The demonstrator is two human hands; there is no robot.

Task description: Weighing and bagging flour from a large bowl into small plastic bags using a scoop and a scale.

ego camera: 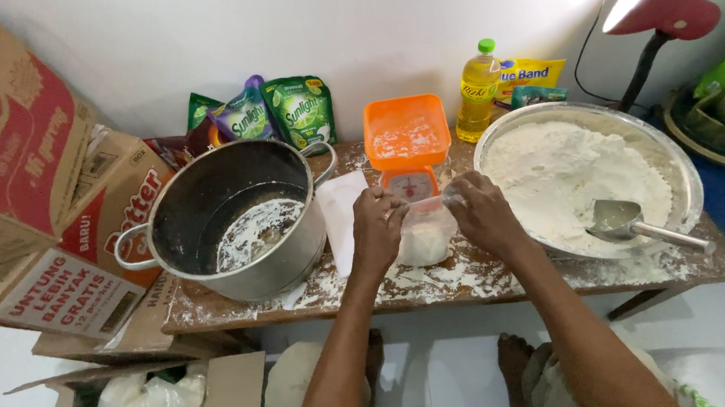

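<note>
My left hand (377,228) and my right hand (484,214) both pinch the top of a clear plastic bag (423,235) with white flour in its bottom. The bag hangs between them over the floury wooden table (242,307), just in front of an orange kitchen scale (407,141) with a square orange tray. To the right stands a wide metal basin (684,174) heaped with flour (560,177), and a metal scoop (627,221) lies in it.
A big metal pot (232,221) with flour inside stands at the left. Green and purple pouches (275,112), a yellow oil bottle (478,89) and a yellow packet line the wall. Cardboard boxes (29,184) stack at the left. A red lamp (663,4) leans over the right.
</note>
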